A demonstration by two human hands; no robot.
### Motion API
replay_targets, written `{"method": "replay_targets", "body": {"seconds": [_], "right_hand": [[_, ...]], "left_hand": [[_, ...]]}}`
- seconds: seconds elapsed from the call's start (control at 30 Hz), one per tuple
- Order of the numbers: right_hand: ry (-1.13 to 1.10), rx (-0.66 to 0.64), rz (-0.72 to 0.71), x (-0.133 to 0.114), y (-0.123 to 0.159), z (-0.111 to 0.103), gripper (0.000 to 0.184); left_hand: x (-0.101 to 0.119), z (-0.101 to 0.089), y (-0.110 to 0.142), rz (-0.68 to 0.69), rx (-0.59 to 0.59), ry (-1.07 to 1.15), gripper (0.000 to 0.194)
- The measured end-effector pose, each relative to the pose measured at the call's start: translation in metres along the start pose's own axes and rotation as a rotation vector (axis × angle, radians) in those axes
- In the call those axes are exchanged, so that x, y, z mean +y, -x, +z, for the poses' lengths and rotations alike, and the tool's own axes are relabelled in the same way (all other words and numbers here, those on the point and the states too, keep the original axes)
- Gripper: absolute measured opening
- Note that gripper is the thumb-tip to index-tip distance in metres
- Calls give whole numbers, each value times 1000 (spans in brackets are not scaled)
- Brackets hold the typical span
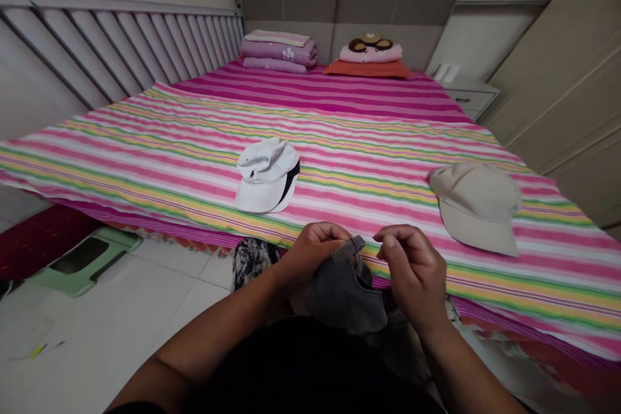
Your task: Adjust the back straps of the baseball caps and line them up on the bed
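Note:
My left hand [315, 252] grips a dark grey cap [347, 297] by the back, just above my lap. The cap's adjuster strap [348, 250] sticks up beside the left fingertips, and its back opening faces right. A short gap to the right of the strap is my right hand [414, 268], thumb and forefinger drawn together. Whether anything small is between those fingers is hidden. On the bed ahead lie white caps [266, 174], seemingly stacked, with a dark edge showing between their brims. Farther right rests a beige cap [478, 204], brim toward me.
A striped sheet [369, 168] covers the bed. Folded purple bedding [279, 52] and a plush toy [371, 43] on pillows sit by the headboard [310, 3]. A green plastic stool [87, 262] stands on the tiled floor at left. A white nightstand [470, 97] is at back right.

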State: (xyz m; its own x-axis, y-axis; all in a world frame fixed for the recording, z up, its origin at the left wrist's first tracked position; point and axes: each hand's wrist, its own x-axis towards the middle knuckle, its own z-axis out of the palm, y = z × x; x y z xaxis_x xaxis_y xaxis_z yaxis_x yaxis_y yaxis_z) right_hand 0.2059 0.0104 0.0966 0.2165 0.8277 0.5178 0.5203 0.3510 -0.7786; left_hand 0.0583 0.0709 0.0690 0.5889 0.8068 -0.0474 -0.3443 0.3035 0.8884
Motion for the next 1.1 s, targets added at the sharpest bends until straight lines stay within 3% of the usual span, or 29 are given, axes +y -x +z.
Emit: {"method": "replay_targets", "body": {"seconds": [0.1,0.17,0.23,0.43,0.6,0.83,1.1], "right_hand": [[-76,-323,117,12,-2,1,23],[-85,-447,110,16,0,3,42],[-33,-431,97,17,2,5,44],[45,-326,-25,14,3,4,20],[3,-300,37,14,4,3,16],[55,-277,-33,12,4,1,12],[118,-283,-116,12,3,2,12]], "left_hand": [[1,-2,-1,6,-57,23,16],[3,-3,-2,31,-90,24,16],[3,-4,-3,39,-92,-4,16],[3,-5,-3,-118,-54,-11,22],[4,-7,-4,-55,-99,105,22],[8,-12,-2,-90,-168,-198,27],[6,-12,-2,-97,-181,-23,27]]}}
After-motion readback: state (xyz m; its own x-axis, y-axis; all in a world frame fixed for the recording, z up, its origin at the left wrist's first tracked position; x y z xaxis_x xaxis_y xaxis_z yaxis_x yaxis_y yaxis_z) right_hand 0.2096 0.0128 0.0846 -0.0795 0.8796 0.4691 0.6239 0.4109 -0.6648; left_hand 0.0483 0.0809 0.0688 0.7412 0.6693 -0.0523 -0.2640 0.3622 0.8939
